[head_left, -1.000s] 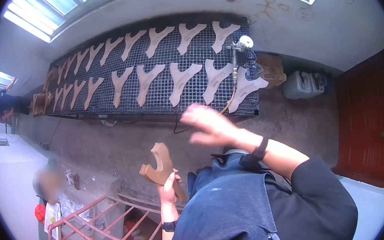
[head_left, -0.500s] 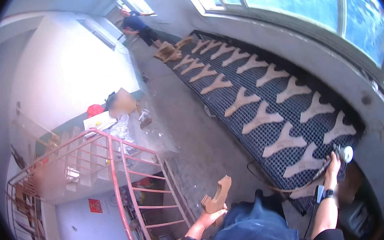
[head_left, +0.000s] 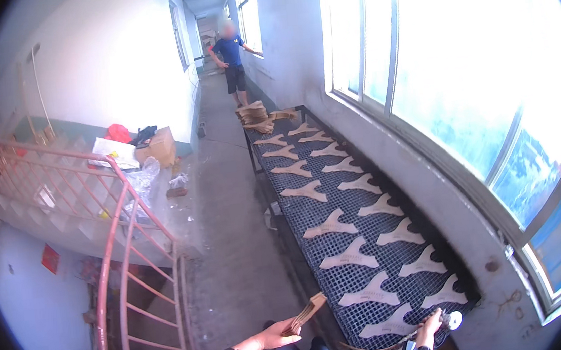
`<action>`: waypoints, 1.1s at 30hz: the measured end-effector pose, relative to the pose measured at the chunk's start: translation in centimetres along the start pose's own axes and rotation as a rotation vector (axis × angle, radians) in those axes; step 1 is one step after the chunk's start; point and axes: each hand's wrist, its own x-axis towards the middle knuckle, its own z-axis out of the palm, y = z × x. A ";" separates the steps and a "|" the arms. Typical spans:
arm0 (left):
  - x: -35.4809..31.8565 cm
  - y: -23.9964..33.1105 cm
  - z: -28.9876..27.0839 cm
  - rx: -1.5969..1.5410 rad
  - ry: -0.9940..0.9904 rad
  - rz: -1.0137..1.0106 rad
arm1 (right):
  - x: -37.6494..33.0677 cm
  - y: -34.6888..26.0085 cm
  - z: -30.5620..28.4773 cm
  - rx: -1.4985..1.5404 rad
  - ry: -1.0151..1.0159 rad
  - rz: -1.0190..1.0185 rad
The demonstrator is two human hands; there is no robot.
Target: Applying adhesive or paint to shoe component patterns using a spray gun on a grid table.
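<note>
My left hand [head_left: 279, 334] is closed round a small stack of tan, wood-like Y-shaped pieces [head_left: 309, 312], held upright left of the rack's near end. My right hand [head_left: 431, 326] grips what looks like a spray gun [head_left: 451, 320] with a round white cup; a hose [head_left: 355, 349] trails left from it. The gun is over the near right corner of a black mesh rack [head_left: 312, 256]. Flat Y-shaped pieces lie in two rows on the mesh, among them one [head_left: 388, 321] just left of my right hand.
Past the rack's far end, a person [head_left: 232, 61] stands by a window. A pile of tan pieces [head_left: 252, 115] sits at that end. A pink stair railing [head_left: 105, 286] is on my left, with a cardboard box [head_left: 158, 146] and plastic bags beyond. Windows line the right wall.
My view has swung upright and toward the corridor. The stack in my left hand has turned and come closer to the rack. The spray gun stays in my right hand.
</note>
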 end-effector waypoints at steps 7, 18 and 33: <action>12.6 -3.4 -4.0 -0.032 -0.315 0.000 | -7.7 -6.0 4.2 0.083 -0.164 0.195; 16.7 -10.4 -21.0 -0.263 -0.834 -0.095 | -22.1 -16.1 7.1 -0.048 -0.365 -0.040; 11.3 -4.3 -33.2 -0.777 -0.459 -0.010 | -39.1 -19.0 7.3 -0.123 -0.279 0.009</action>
